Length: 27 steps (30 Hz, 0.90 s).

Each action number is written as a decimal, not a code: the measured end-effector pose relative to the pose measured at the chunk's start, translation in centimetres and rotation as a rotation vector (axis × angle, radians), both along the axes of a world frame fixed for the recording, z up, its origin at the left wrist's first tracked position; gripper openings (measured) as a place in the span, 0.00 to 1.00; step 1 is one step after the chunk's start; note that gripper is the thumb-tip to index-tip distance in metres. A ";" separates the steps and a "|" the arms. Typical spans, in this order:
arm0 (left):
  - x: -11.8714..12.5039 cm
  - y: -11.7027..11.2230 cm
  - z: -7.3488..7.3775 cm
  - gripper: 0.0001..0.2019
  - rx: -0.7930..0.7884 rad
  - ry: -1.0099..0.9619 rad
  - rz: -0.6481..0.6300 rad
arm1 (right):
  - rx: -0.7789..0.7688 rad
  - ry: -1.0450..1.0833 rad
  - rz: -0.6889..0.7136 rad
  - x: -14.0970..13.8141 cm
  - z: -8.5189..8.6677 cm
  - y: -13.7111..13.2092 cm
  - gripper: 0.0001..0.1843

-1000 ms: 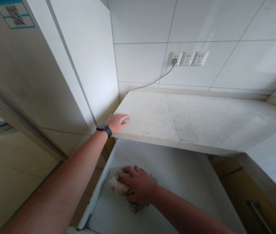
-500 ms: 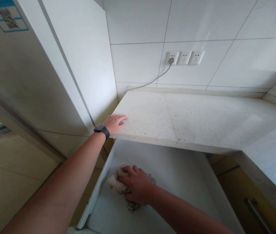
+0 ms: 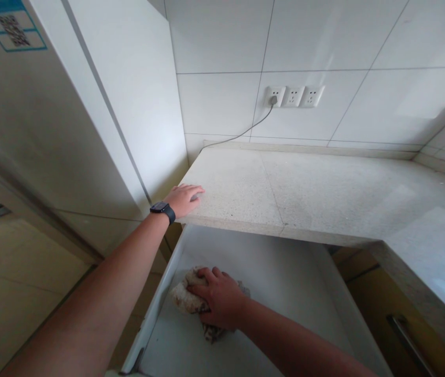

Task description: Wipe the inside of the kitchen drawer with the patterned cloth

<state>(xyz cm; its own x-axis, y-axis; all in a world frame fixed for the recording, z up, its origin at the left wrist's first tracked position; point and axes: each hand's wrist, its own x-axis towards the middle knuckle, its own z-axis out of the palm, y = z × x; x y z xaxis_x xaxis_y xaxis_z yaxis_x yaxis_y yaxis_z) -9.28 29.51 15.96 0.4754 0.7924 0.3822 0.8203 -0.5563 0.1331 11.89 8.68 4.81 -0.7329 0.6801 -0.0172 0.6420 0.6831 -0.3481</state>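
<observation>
My right hand [image 3: 217, 297] presses down on a crumpled beige cloth [image 3: 185, 298] on the floor of an open white drawer [image 3: 285, 283], near its left wall. The fingers are curled over the cloth. My left hand [image 3: 185, 199] lies flat with fingers stretched out on the front left corner of the speckled stone countertop [image 3: 324, 188]. A black watch [image 3: 162, 209] sits on that wrist.
A tall white cabinet or fridge [image 3: 68, 131] stands close on the left. White tiled wall behind holds three sockets [image 3: 293, 97] with one grey cable [image 3: 241, 133] plugged in. A yellowish cupboard front with a metal handle [image 3: 406, 335] is at lower right.
Both hands stay where they were; the right hand and cloth shifted very slightly left in the drawer. The view tilted a little.
</observation>
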 end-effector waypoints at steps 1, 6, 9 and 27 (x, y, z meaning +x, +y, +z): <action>0.0 0.0 0.0 0.20 0.000 0.000 0.002 | 0.001 -0.001 0.001 0.0 0.0 0.0 0.41; 0.1 -0.2 0.2 0.20 0.007 0.006 0.003 | 0.026 -0.008 -0.004 0.0 -0.1 0.1 0.41; 0.1 -0.1 0.1 0.20 0.010 0.008 0.005 | 0.031 -0.009 -0.012 -0.1 -0.2 0.1 0.42; 0.0 0.2 -0.1 0.19 0.012 -0.002 -0.003 | 0.011 -0.020 -0.021 -0.2 0.2 -0.1 0.42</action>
<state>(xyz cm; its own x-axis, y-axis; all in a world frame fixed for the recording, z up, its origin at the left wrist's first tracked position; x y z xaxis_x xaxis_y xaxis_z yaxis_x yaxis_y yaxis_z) -9.31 29.67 15.82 0.4768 0.7865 0.3926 0.8183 -0.5602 0.1284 11.65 8.59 4.98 -0.7179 0.6958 -0.0240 0.6632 0.6729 -0.3276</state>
